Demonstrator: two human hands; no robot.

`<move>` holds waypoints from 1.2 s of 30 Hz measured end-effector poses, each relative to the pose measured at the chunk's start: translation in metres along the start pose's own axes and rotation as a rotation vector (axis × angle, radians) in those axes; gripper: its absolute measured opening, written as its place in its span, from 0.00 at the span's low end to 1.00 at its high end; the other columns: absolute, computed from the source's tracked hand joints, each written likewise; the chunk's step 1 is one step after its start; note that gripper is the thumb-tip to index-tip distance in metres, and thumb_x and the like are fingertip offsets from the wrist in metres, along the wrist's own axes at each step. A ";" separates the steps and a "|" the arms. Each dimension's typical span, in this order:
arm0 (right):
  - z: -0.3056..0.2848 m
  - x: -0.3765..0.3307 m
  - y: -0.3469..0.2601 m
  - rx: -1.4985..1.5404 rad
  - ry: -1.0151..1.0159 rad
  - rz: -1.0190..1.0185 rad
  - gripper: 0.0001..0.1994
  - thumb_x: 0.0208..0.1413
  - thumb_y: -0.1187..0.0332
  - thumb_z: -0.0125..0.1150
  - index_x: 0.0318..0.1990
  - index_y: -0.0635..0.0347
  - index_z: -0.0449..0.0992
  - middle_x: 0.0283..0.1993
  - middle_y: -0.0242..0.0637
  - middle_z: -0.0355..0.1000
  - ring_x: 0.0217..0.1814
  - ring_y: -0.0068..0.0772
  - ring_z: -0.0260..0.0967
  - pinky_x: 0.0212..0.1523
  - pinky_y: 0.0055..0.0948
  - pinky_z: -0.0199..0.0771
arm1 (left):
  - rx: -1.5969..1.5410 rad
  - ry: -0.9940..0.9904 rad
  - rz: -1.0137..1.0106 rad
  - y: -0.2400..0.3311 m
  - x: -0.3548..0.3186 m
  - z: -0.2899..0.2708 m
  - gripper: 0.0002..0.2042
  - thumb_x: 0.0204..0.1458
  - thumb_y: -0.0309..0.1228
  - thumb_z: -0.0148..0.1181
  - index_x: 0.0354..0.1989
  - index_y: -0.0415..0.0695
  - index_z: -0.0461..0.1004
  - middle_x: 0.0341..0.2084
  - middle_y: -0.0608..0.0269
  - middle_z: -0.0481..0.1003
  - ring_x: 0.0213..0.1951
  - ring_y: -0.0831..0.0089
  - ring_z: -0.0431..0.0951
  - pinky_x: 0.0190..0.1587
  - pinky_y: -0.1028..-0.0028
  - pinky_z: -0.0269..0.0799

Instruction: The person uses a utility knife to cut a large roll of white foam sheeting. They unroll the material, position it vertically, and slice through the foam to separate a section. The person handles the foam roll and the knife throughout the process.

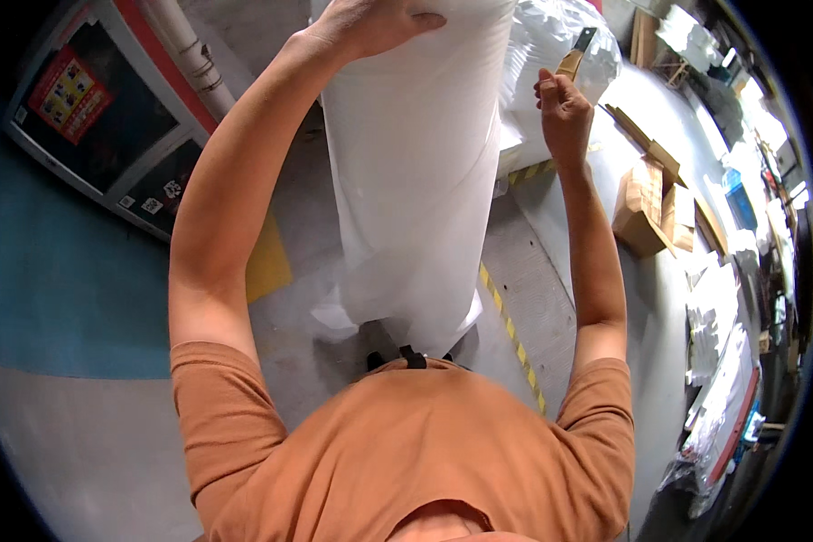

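Note:
A tall white roll or wrapped bundle of sheet material (415,163) stands right in front of me, its loose lower edges flaring near my feet. On its upper left side lies my left hand (370,25), the thumb stretched over the white surface; the picture's top edge cuts off part of this hand. Off to the right of the bundle, my right hand (565,104) is raised and closed around a knife (570,63). The knife has a tan, wrapped-looking handle and a short dark blade pointing up and away. Its blade is apart from the white sheet.
Behind the bundle sits a big mass wrapped in clear plastic (556,41). Open cardboard boxes (641,203) stand on the right, with white sheets (714,312) beyond. At left are a dark-panelled cabinet or door (108,108) and a white pipe (185,50). Yellow-black tape (512,339) marks the floor.

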State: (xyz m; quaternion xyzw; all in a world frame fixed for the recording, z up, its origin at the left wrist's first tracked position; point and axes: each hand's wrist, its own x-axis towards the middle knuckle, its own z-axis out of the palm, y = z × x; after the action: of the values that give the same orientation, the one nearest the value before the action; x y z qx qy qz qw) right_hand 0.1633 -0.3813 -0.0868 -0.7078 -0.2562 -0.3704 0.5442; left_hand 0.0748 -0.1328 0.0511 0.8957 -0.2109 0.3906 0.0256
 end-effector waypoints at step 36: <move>-0.175 -0.196 0.072 0.054 -0.190 0.928 0.13 0.65 0.66 0.48 0.47 0.67 0.71 0.35 0.38 0.76 0.39 0.32 0.77 0.45 0.29 0.72 | -0.947 -0.527 -0.804 0.336 -0.250 0.277 0.15 0.59 0.35 0.46 0.37 0.33 0.69 0.23 0.40 0.75 0.30 0.43 0.77 0.35 0.54 0.73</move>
State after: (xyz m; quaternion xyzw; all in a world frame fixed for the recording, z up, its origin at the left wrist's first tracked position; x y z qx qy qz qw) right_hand 0.0587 -0.5611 -0.2629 -0.7640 0.0290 -0.0149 0.6444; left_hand -0.0197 -0.4071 -0.3585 0.8621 -0.0089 -0.0154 0.5064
